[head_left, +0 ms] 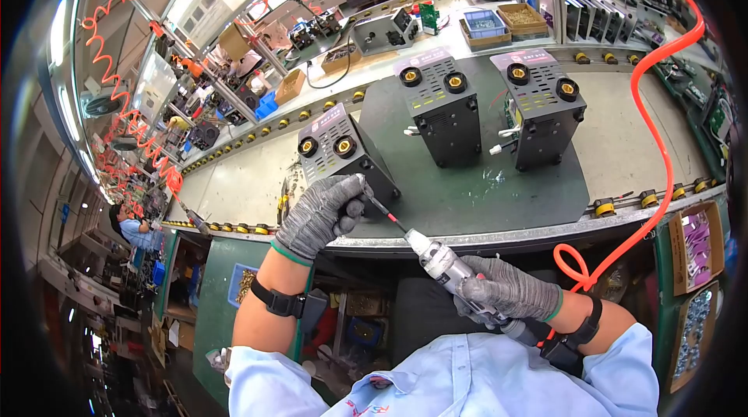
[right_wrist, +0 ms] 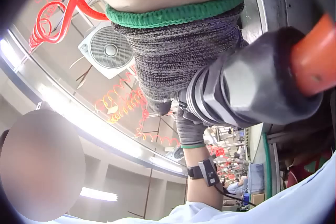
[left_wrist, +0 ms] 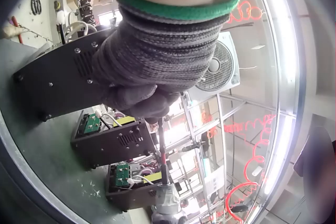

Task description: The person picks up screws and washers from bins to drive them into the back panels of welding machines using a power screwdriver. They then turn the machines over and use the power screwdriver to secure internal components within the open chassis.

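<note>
Closest to you, your right hand (head_left: pixel 510 288) is wrapped round the power driver (head_left: pixel 444 267); keep that wrist loose and leave slack in the red hose (head_left: pixel 661 136) so it doesn't tug the tool sideways. The bit (head_left: pixel 398 223) points up and away, its far end pinched in your left hand (head_left: pixel 313 216). Hold both in one straight line and keep the trigger idle while gloved fingers are there, since knit can snag. Just beyond stands the nearest black box (head_left: pixel 372 161), with two more boxes (head_left: pixel 446 125) farther right on the dark mat (head_left: pixel 499 192).
</note>
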A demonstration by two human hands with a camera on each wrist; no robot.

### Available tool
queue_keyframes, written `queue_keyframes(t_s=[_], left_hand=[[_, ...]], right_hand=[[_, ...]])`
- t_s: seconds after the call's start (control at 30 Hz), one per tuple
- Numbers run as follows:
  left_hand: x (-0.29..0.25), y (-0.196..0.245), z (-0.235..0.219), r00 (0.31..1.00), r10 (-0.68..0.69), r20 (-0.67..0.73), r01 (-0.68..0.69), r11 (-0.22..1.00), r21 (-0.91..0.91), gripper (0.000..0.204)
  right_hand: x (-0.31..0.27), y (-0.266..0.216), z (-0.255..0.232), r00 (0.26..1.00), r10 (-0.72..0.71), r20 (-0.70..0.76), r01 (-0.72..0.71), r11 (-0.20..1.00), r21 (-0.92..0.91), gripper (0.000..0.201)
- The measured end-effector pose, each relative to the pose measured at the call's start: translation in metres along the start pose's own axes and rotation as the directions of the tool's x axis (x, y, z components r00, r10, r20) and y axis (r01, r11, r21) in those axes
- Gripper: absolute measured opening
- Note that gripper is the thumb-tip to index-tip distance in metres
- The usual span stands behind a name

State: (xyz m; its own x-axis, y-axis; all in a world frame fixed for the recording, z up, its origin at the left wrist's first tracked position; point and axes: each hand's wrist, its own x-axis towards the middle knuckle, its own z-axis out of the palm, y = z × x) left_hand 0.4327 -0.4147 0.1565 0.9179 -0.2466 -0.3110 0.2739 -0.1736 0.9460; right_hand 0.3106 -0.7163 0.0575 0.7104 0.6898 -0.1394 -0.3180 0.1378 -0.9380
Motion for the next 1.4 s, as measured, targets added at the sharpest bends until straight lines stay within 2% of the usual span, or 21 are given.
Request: queue_keyframes(t_s=[0.13, 0.17, 0.23, 0.27, 0.3, 0.37, 0.53, 0.63, 0.67, 0.73, 0.77, 0.83, 0.97, 1.03, 1.07, 1.1, 1.17, 1.23, 1.3, 1.33, 1.4], left_hand=[[-0.008, 0.007, 0.008, 0.994, 0.097, -0.05, -0.082, 0.966, 0.246, 0.033], [-0.009, 0.007, 0.01, 0.983, 0.164, -0.08, -0.126, 0.928, 0.351, 0.033], [-0.007, 0.002, 0.005, 0.973, 0.224, -0.051, -0.188, 0.905, 0.38, 0.033], [-0.007, -0.001, 0.003, 0.959, 0.281, -0.019, -0.249, 0.877, 0.41, 0.034], [-0.008, 0.0, 0.004, 0.96, 0.28, -0.022, -0.247, 0.88, 0.405, 0.034], [-0.011, 0.004, 0.006, 0.954, 0.297, -0.026, -0.264, 0.883, 0.387, 0.033], [-0.007, 0.02, -0.008, 0.976, 0.208, -0.067, -0.15, 0.861, 0.485, 0.059], [0.006, 0.04, -0.029, 0.871, 0.447, -0.206, -0.277, 0.79, 0.547, 0.049], [0.012, 0.044, -0.035, 0.868, 0.447, -0.217, -0.277, 0.798, 0.536, 0.049], [0.028, 0.043, -0.04, 0.693, 0.712, -0.112, -0.32, 0.443, 0.838, 0.04], [0.034, 0.038, -0.037, 0.68, 0.726, -0.107, -0.359, 0.457, 0.814, 0.035], [0.055, 0.029, -0.041, 0.517, 0.856, 0.01, -0.352, 0.203, 0.914, 0.034], [0.071, 0.022, -0.038, 0.486, 0.872, -0.048, -0.269, 0.202, 0.942, 0.03], [0.069, 0.021, -0.033, 0.53, 0.848, 0.021, -0.222, 0.115, 0.968, 0.029], [0.076, 0.016, -0.037, 0.496, 0.866, 0.061, -0.289, 0.098, 0.952, 0.025], [0.08, 0.015, -0.038, 0.496, 0.867, 0.056, -0.29, 0.105, 0.951, 0.025], [0.086, 0.011, -0.04, 0.425, 0.899, 0.103, -0.305, 0.035, 0.952, 0.022], [0.085, 0.011, -0.041, 0.428, 0.897, 0.11, -0.313, 0.033, 0.949, 0.02], [0.084, 0.011, -0.04, 0.463, 0.879, 0.116, -0.283, 0.023, 0.959, 0.02], [0.085, 0.01, -0.04, 0.46, 0.88, 0.118, -0.262, 0.007, 0.965, 0.021], [0.086, 0.009, -0.04, 0.439, 0.89, 0.12, -0.264, 0.0, 0.964, 0.021]], right_hand=[[0.001, -0.006, -0.003, 1.0, 0.023, -0.013, -0.024, 0.997, -0.068, 0.057], [0.001, -0.005, -0.005, 0.998, 0.058, 0.008, -0.058, 0.998, 0.016, 0.057], [0.001, -0.004, -0.005, 0.995, 0.094, 0.033, -0.096, 0.991, 0.095, 0.056], [0.0, -0.002, -0.003, 0.991, 0.089, 0.103, -0.115, 0.952, 0.285, 0.059], [-0.001, 0.001, -0.001, 0.983, 0.073, 0.171, -0.145, 0.875, 0.461, 0.061], [0.004, 0.008, 0.001, 0.975, 0.069, 0.211, -0.163, 0.867, 0.47, 0.063], [0.017, 0.011, 0.021, 0.998, -0.037, 0.049, 0.013, 0.909, 0.416, 0.061], [0.027, 0.007, 0.029, 0.999, -0.026, -0.047, 0.041, 0.938, 0.343, 0.062], [0.03, 0.01, 0.032, 0.997, -0.013, -0.082, 0.042, 0.933, 0.357, 0.065], [0.036, 0.009, 0.035, 0.995, 0.003, -0.1, 0.031, 0.941, 0.337, 0.074], [0.038, 0.009, 0.037, 0.992, 0.01, -0.124, 0.032, 0.944, 0.329, 0.082], [0.042, 0.008, 0.041, 0.992, 0.024, -0.126, 0.017, 0.95, 0.312, 0.083], [0.048, 0.011, 0.046, 0.986, 0.032, -0.165, 0.026, 0.94, 0.34, 0.08], [0.05, 0.009, 0.051, 0.984, 0.03, -0.174, 0.034, 0.936, 0.351, 0.079], [0.051, 0.005, 0.056, 0.979, 0.029, -0.202, 0.047, 0.932, 0.36, 0.08], [0.052, 0.004, 0.06, 0.972, 0.029, -0.231, 0.06, 0.927, 0.37, 0.081], [0.054, 0.007, 0.062, 0.979, 0.026, -0.203, 0.061, 0.909, 0.413, 0.083], [0.059, 0.01, 0.061, 0.986, 0.018, -0.169, 0.061, 0.891, 0.451, 0.084], [0.064, 0.017, 0.059, 0.999, -0.042, -0.03, 0.051, 0.732, 0.679, 0.084], [0.065, 0.018, 0.06, 0.999, -0.043, -0.033, 0.054, 0.736, 0.675, 0.084], [0.067, 0.014, 0.063, 0.992, -0.099, 0.075, -0.007, 0.56, 0.828, 0.081]])
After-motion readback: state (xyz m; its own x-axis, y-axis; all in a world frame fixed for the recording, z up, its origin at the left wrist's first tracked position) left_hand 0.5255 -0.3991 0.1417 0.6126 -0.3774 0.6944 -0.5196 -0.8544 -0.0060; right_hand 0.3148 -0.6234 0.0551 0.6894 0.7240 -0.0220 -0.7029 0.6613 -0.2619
